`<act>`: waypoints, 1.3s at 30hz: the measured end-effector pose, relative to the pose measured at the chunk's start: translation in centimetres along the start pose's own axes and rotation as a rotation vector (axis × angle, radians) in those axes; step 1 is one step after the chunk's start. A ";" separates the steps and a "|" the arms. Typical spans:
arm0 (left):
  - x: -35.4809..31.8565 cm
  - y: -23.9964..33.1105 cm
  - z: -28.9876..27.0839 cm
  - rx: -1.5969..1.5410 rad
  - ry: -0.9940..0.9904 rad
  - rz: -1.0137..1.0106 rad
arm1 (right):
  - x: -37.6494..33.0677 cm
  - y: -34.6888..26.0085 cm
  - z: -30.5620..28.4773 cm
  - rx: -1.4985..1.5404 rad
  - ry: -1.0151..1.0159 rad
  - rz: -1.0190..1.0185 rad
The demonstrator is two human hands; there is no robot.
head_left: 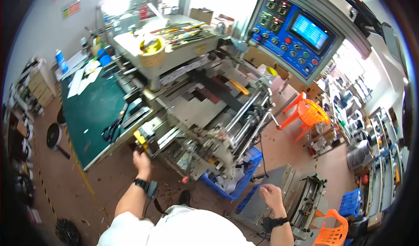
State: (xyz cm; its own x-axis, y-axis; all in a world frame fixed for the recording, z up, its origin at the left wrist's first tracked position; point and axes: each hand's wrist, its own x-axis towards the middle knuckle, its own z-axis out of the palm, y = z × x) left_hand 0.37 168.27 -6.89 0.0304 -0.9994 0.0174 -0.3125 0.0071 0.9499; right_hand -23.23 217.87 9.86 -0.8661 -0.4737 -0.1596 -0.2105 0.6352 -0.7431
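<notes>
My left hand is low at the front left corner of a grey metal machine, just below a small yellow part. Its fingertips are smeared, so whether they touch the machine cannot be made out. My right hand hangs in the air above a low grey metal unit, its fingers curled in and nothing visible in them. On the machine bed lie dark strips and an orange-yellow tool. A red-knobbed lever sticks out at the machine's front.
A green-topped table with black scissors stands left. Beneath the machine is a blue crate of scrap. A blue control panel hangs at upper right. Orange chairs stand right. Tools lie on the machine's upper shelf.
</notes>
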 end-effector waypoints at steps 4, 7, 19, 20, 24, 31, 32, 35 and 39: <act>0.3 -5.0 -0.7 -0.162 -0.002 0.072 | 6.0 -3.5 -2.1 0.026 0.169 -0.129; 0.6 -7.3 -0.3 -0.262 -0.034 0.074 | 10.4 -4.8 -3.3 0.004 0.238 -0.213; 4.0 -9.6 -1.3 -0.059 -0.057 0.074 | 20.2 -9.6 -10.1 0.152 0.230 -0.527; 4.3 -9.6 -1.4 0.012 -0.098 -0.004 | 20.6 -9.3 -11.0 0.132 0.247 -0.551; 5.4 -10.9 -2.0 0.010 0.010 0.132 | 22.1 -9.1 -15.0 0.081 0.271 -0.627; 3.7 -6.6 -0.4 -0.222 -0.043 0.111 | 28.3 -14.4 -22.1 -0.272 0.488 -0.847; 3.6 -6.6 -0.4 -0.174 -0.033 0.121 | 30.5 -16.2 -23.6 -0.386 0.612 -1.035; 4.3 -6.5 -0.8 -0.080 -0.017 0.158 | 34.5 -21.9 -27.3 -0.514 0.736 -1.067; 3.8 -8.1 -1.3 -0.072 0.001 0.050 | 35.3 -26.6 -27.9 -0.582 0.879 -1.081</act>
State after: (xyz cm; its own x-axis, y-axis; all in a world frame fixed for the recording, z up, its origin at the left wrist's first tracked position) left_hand 4.24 164.48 -14.17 0.0170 -0.9977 0.0658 -0.2442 0.0597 0.9679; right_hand -60.92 201.31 42.12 -0.1245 -0.4861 0.8650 -0.8681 0.4756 0.1424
